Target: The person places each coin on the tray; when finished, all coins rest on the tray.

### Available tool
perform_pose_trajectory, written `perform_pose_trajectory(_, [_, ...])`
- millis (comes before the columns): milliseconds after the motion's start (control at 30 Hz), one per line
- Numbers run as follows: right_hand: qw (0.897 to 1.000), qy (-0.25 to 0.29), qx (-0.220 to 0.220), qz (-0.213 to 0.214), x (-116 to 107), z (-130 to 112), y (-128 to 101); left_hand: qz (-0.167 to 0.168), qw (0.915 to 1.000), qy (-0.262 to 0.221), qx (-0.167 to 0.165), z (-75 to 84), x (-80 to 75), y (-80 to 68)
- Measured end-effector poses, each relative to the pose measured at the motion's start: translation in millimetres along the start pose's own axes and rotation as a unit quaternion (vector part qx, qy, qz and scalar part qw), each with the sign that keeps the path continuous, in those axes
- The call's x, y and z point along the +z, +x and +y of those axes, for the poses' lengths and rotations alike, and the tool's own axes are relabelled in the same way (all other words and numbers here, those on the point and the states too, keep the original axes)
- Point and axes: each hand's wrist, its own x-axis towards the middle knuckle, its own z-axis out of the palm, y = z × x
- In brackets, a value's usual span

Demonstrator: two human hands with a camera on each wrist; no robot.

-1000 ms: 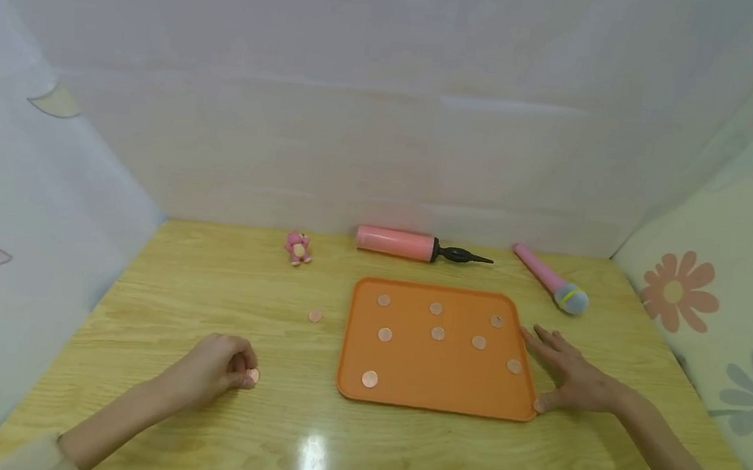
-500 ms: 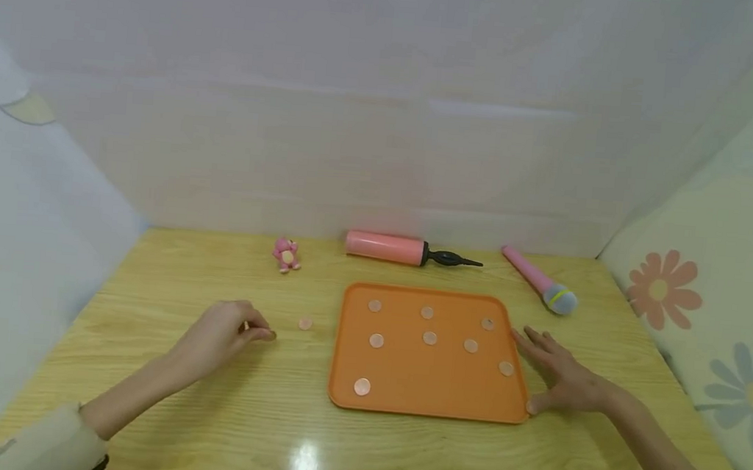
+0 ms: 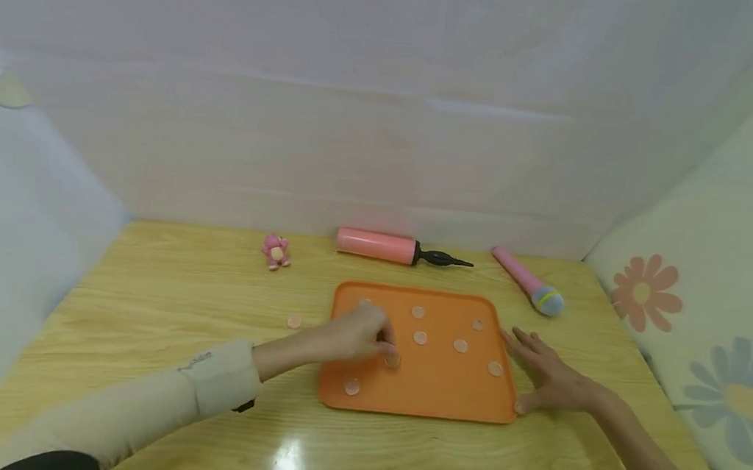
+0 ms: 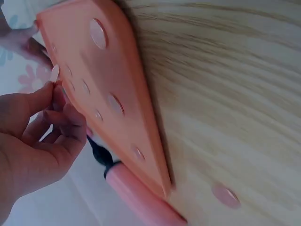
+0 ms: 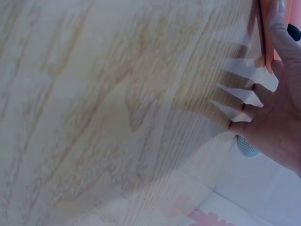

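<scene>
pinching a coin point(image 3: 393, 357) over the orange tray point(image 3: 429, 405), left hand point(image 3: 358, 335) may drop it askew; right hand point(image 3: 551, 381) lies flat, fingers spread.

Orange tray point(image 3: 431, 387); pale pink discs point(image 3: 461, 346); pink-and-black pump point(image 3: 389, 247); pink microphone point(image 3: 525, 280); blond wood-grain table point(image 3: 165, 299).

My left hand point(image 3: 358, 335) pinches a small pale-pink disc point(image 3: 392, 359) just over the orange tray point(image 3: 430, 401) — mid-frame, six more discs lying flat on it.
</scene>
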Motion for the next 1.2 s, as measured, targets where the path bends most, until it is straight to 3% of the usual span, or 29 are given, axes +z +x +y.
perform_pose_trajectory(100, [1.0,0.006,0.008,-0.008,3,0,3,-0.051,0.9985,0.0,-0.018,5.9,15.1,9.5])
perform_pose_trajectory(200, [1.0,0.003,0.012,-0.012,4,0,4,-0.075,0.9969,0.012,-0.023,10.9,25.9,14.1])
perform_pose_trajectory(467, [1.0,-0.012,-0.012,-0.001,-2,1,2,-0.023,0.9987,0.046,-0.004,24.7,34.8,21.4])
perform_pose_trajectory(700, [1.0,0.0,-0.006,-0.004,0,6,2,0.011,0.9966,0.081,0.012,22.3,40.5,19.3])
perform_pose_trajectory(800, [1.0,-0.001,0.003,-0.008,1,6,2,0.017,0.9951,0.095,0.021,13.4,34.3,17.2])
perform_pose_trajectory(900, [1.0,-0.009,0.01,-0.01,-3,3,1,0.062,0.9867,0.145,0.041,-2.0,14.1,14.4])
perform_pose_trajectory(967, [1.0,-0.005,0.013,-0.011,-2,2,3,0.107,0.977,0.18,0.039,-18.0,-4.1,3.6])
perform_pose_trajectory(1033, [1.0,-0.001,0.015,-0.009,-2,1,3,0.131,0.9702,0.203,0.012,-35.6,-19.2,-12.0])
perform_pose_trajectory(1100, [1.0,0.001,0.017,-0.007,-2,1,3,0.116,0.9714,0.205,-0.027,-53.2,-27.0,-33.9])
perform_pose_trajectory(1200, [1.0,0.002,0.013,-0.002,-1,2,1,0.059,0.9733,0.214,-0.059,-75.7,-22.1,-68.1])
